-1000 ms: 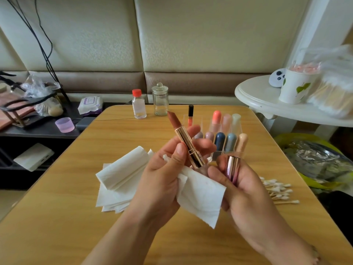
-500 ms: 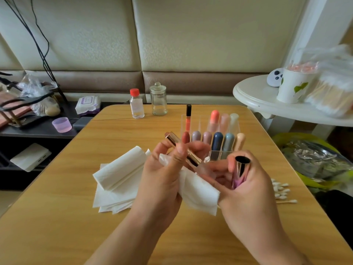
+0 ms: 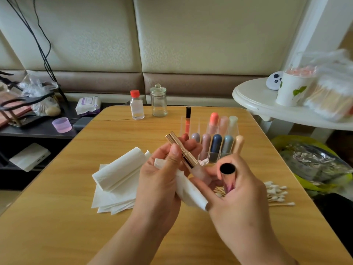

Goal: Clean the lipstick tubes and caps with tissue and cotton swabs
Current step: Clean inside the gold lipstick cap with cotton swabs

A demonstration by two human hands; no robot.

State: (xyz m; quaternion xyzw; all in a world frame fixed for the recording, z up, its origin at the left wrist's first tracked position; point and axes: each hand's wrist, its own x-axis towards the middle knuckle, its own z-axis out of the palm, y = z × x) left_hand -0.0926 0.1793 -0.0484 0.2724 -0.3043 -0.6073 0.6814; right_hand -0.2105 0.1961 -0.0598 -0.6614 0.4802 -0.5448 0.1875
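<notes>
My left hand (image 3: 162,180) grips a gold lipstick tube (image 3: 181,152) between thumb and fingers, with a white tissue (image 3: 191,192) tucked under it. The tube tilts up to the left and no bullet shows above its rim. Its frosted base (image 3: 200,174) is touched by fingers of my right hand (image 3: 236,196). That hand also holds the pink metallic cap (image 3: 228,175), its dark open end facing me. A stack of folded tissues (image 3: 116,180) lies on the wooden table (image 3: 57,217) to the left. Loose cotton swabs (image 3: 275,194) lie at the right.
A clear organizer (image 3: 215,142) with several coloured lipsticks stands just behind my hands. A small bottle with a red cap (image 3: 136,105) and a glass jar (image 3: 158,101) stand at the table's far edge. A white side table (image 3: 254,98) with a paper cup (image 3: 290,90) is at right.
The reddish lipstick bullet has gone down into the gold tube. The tube has dropped lower and tilted further left. My right hand turned the cap so its open end faces me.
</notes>
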